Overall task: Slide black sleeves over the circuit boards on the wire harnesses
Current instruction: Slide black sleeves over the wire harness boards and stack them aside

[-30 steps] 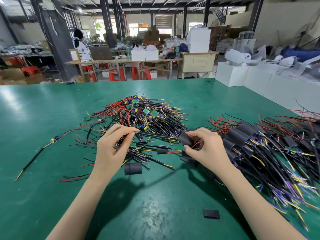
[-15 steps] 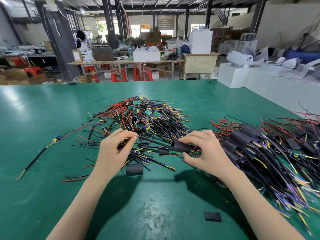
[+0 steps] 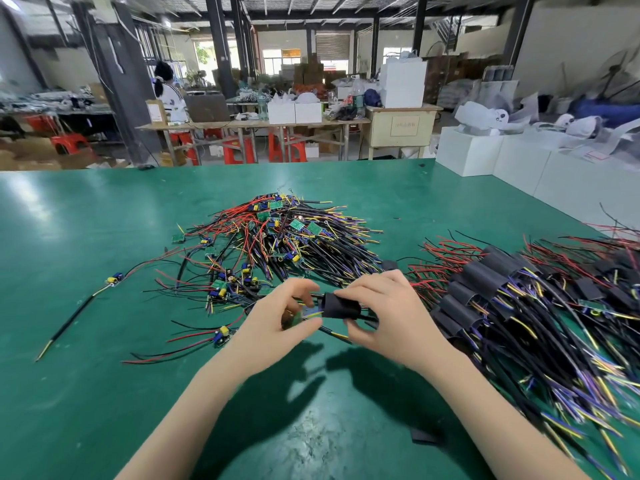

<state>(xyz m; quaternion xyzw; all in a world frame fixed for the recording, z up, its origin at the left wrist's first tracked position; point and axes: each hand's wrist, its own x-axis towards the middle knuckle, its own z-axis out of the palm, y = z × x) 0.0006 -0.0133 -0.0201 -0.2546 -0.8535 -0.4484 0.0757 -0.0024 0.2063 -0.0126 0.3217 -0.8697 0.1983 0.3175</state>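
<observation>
Green table (image 3: 86, 237) fills the view. Right side: big heap of finished harnesses (image 3: 540, 306), boards already inside black sleeves. Centre, further back: pile of bare harnesses (image 3: 284, 244), green boards exposed. Both hands meet just in front of that pile, above the table. Right hand (image 3: 388, 317) pinches an open black sleeve (image 3: 341, 306) between thumb and fingers. Left hand (image 3: 277, 323) grips a small green circuit board (image 3: 292, 318), fingers curled round it; sleeve mouth sits just beside the board, wires seem to run through it, motion blur. One flat spare sleeve (image 3: 426, 436) lies near the right forearm.
</observation>
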